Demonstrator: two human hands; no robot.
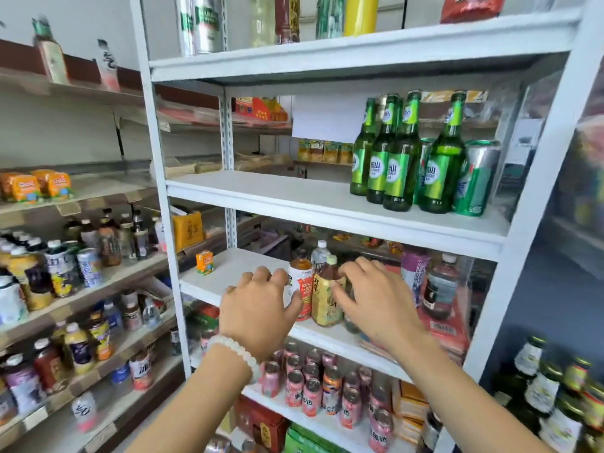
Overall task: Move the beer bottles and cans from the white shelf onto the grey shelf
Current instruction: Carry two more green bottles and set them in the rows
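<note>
Several green glass beer bottles (397, 168) stand upright at the right end of the middle board of the white shelf (261, 191). Green and silver beer cans (475, 181) stand beside and behind them. The grey shelf (108, 279) runs along the left wall, crowded with drinks. My left hand (258, 308), with a white bead bracelet, and my right hand (376, 299) are raised one board below the beer. Both have spread, curled fingers and hold nothing. They hover in front of a red-and-white labelled bottle (302, 289) and a yellow-labelled bottle (327, 299).
Tall silver cans (202, 24) and other bottles stand on the top white board. Pink cans (313, 384) fill the board under my hands. The left half of the middle white board is bare. A small orange carton (205, 262) sits on the lower board. Dark bottles (552, 387) stand at lower right.
</note>
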